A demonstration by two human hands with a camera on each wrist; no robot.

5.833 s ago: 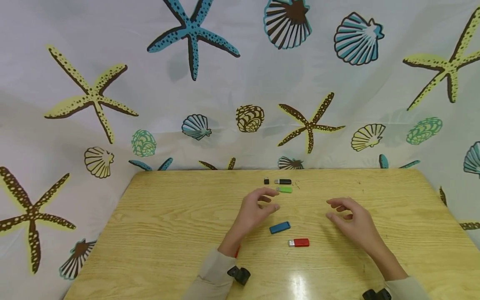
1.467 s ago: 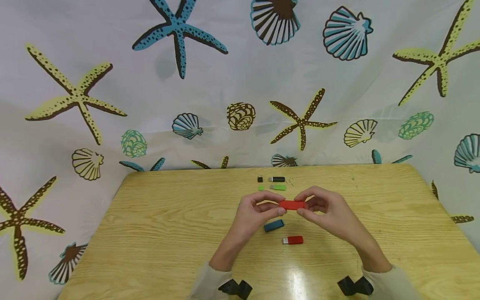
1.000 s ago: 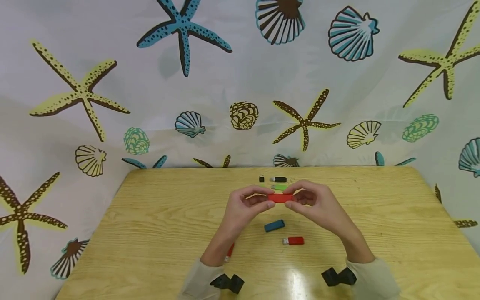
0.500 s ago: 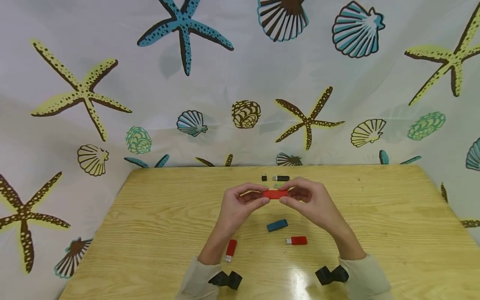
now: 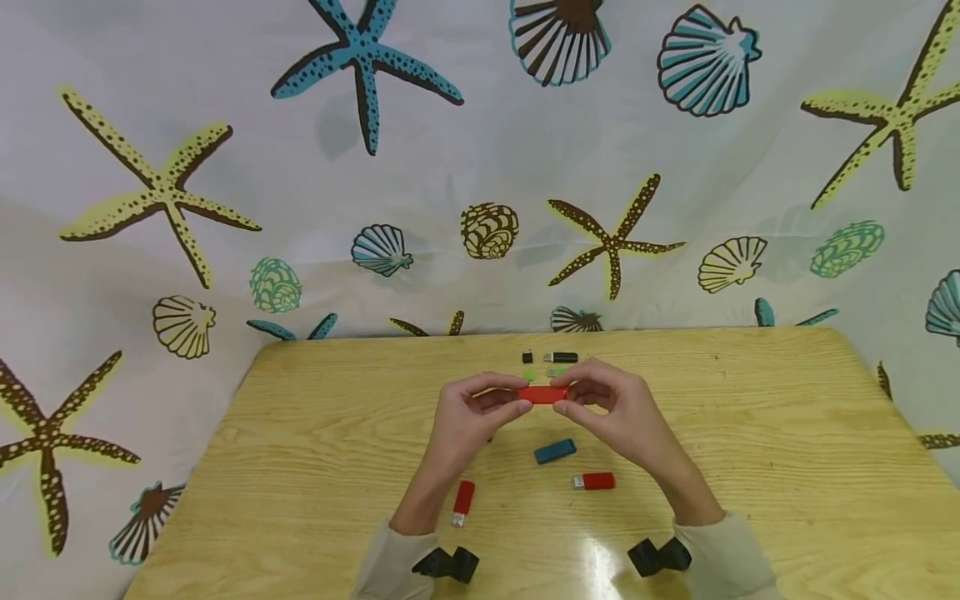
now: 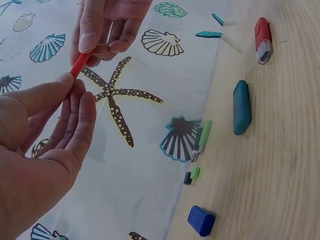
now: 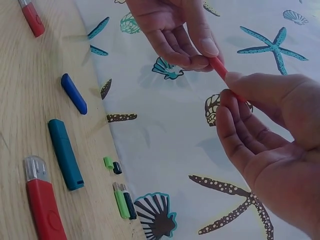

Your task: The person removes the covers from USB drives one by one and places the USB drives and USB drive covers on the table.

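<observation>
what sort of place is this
Probably an improvised recording spot, though the room beyond is hidden: a pale wooden table stands against a white starfish-and-seashell-print fabric sheet, and a small black device sits by each beige sleeve.

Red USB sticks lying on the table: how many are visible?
2: one red stick beside the left forearm, another red stick below the teal stick in the head view. The left hand and right hand hold up a red piece; they may hide more.
</observation>
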